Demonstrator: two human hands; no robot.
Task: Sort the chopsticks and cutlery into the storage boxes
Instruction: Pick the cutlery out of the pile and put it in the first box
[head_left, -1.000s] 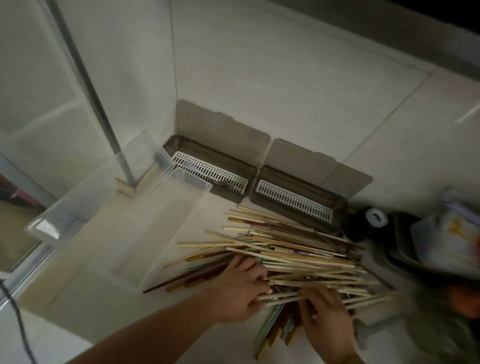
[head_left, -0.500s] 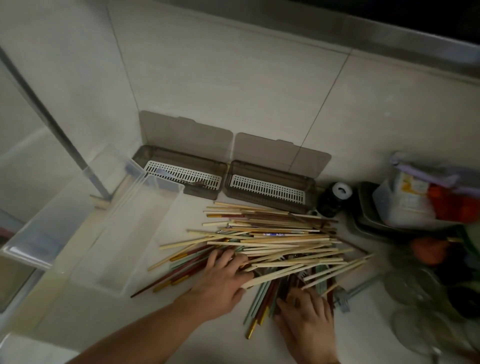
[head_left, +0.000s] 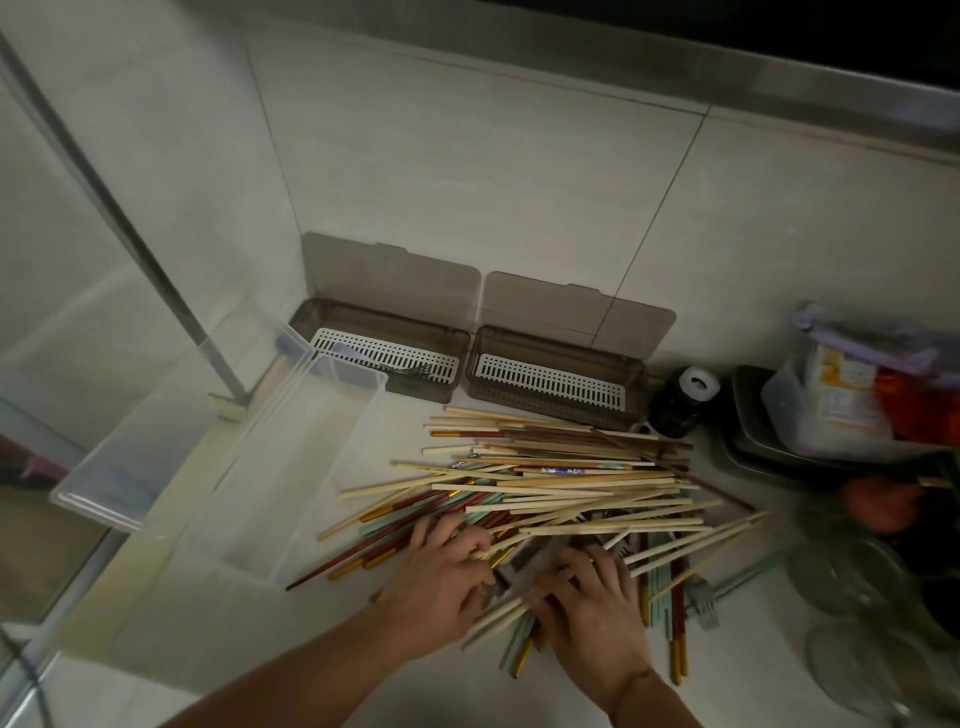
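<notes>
Dim light is cast over a pale tiled counter (head_left: 171, 618) set into a corner of tiled walls. Both hands are laid on the near edge of a loose pile of chopsticks (head_left: 561, 483). The left hand (head_left: 447, 577) is seen with its fingers curled down into the sticks; whether any stick is gripped cannot be told. The right hand (head_left: 587, 597) is pressed onto the pile with fingers bent, and pale sticks run beneath it; a firm hold cannot be made out there either. The pile is made up of pale wooden, dark red, gold-tipped and light green sticks, fanned across the counter. A fork (head_left: 727, 592) with a pale green handle is lying just right of the pile. Behind the pile, two brown storage boxes (head_left: 556, 379) with white slotted trays are stood side by side against the wall, lids raised. A clear plastic bin (head_left: 291, 467) is placed to the left of the pile. A dark jar (head_left: 680, 400) and stacked containers are found to the right.
</notes>
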